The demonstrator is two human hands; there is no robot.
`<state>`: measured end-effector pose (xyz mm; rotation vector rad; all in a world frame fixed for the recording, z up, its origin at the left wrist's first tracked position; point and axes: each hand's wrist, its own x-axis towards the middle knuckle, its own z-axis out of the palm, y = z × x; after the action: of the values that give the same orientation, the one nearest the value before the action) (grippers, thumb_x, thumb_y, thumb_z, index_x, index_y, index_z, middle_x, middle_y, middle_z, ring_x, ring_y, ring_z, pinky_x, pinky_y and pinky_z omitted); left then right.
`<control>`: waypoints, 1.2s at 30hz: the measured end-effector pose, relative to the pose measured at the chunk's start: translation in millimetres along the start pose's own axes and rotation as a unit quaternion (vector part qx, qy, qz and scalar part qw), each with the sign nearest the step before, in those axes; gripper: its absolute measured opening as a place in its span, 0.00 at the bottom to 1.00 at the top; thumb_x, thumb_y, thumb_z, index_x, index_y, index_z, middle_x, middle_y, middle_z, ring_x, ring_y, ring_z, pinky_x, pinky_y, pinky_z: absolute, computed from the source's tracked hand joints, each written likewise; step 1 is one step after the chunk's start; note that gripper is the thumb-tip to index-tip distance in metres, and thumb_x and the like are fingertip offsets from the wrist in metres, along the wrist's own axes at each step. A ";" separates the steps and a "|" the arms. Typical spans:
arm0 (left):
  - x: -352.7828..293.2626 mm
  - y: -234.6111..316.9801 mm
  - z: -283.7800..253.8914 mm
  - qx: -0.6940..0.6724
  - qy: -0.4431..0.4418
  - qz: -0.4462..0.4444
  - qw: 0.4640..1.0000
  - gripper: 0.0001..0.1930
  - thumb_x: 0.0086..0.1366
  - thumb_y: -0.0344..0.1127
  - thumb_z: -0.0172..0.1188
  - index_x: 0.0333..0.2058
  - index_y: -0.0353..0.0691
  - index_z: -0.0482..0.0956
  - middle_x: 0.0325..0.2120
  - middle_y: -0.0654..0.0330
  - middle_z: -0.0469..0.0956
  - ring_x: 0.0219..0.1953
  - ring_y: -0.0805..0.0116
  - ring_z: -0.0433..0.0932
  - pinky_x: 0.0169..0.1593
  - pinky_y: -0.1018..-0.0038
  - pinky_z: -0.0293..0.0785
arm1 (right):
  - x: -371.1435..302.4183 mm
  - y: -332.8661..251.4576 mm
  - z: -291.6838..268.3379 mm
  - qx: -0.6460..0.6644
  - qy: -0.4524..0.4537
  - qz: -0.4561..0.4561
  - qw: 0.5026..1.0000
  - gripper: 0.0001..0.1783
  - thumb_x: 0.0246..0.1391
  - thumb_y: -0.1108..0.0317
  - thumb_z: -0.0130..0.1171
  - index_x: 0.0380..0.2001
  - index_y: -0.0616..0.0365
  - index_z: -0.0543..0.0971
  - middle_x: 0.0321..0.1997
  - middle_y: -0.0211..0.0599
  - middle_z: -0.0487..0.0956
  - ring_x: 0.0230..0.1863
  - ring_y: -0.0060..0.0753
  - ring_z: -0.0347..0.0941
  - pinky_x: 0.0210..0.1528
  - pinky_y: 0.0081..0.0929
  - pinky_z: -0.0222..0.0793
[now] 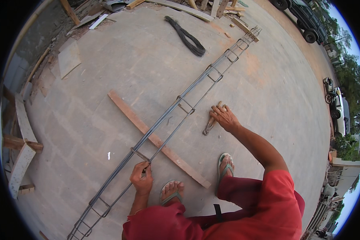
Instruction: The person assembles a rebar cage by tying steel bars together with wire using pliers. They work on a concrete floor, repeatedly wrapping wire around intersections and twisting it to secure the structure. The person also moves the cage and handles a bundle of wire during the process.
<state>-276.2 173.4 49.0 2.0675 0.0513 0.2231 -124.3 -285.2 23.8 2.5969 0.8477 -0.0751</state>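
Note:
A long rebar cage of steel bars with square stirrups runs diagonally from near left to far right. My left hand is closed in a pinch at a stirrup's corner on the cage's near side. Something small and dark shows between its fingers, too small to name. To the right of the cage, my right hand is closed over the handles of rusty pincers, low at the floor. The pincers' jaws point back toward me. A wooden plank lies crosswise under the cage.
A bundle of dark wire lies beyond the cage on the concrete floor. A wood block is at the cage's far end. Wooden framing stands at left, with a flat board beyond. My sandalled feet are beside the plank.

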 end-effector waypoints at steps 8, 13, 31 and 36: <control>-0.2 -1.9 -23.6 0.073 -0.043 0.029 0.996 0.23 0.51 0.20 0.75 0.48 0.28 0.83 0.51 0.43 0.80 0.51 0.47 0.81 0.53 0.60 0.79 | -7.0 30.7 22.0 0.050 -0.136 -0.122 0.982 0.12 0.71 0.61 0.53 0.52 0.52 0.72 0.49 0.35 0.79 0.55 0.37 0.77 0.60 0.40 0.70; 10.2 7.6 -42.6 0.204 -0.058 0.058 0.976 0.41 0.47 0.37 0.82 0.60 0.30 0.77 0.65 0.39 0.68 0.66 0.39 0.67 0.64 0.48 0.68 | -34.1 10.7 -1.9 0.149 -0.172 -0.106 0.968 0.18 0.62 0.58 0.55 0.44 0.64 0.72 0.38 0.48 0.81 0.42 0.48 0.82 0.49 0.39 0.76; 49.0 -1.3 -38.1 0.279 -0.150 -0.017 0.948 0.69 0.40 0.53 0.86 0.78 0.42 0.52 0.69 0.51 0.70 0.63 0.49 0.72 0.69 0.46 0.55 | 41.0 -96.3 -256.6 0.538 -0.517 0.063 0.663 0.30 0.68 0.68 0.56 0.70 0.60 0.65 0.33 0.45 0.85 0.29 0.38 0.84 0.36 0.38 0.83; 43.6 -6.0 -34.7 0.261 -0.129 -0.013 0.957 0.68 0.40 0.52 0.85 0.77 0.41 0.54 0.71 0.51 0.69 0.63 0.50 0.72 0.69 0.44 0.55 | 40.1 -142.1 -246.8 0.142 -0.314 -0.075 0.936 0.52 0.64 0.73 0.59 0.83 0.35 0.43 0.70 0.68 0.62 0.56 0.69 0.79 0.50 0.57 0.82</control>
<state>-239.3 211.9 66.1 2.6040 -0.0256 -0.0919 -191.7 -61.5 191.6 2.4928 0.8220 -1.0785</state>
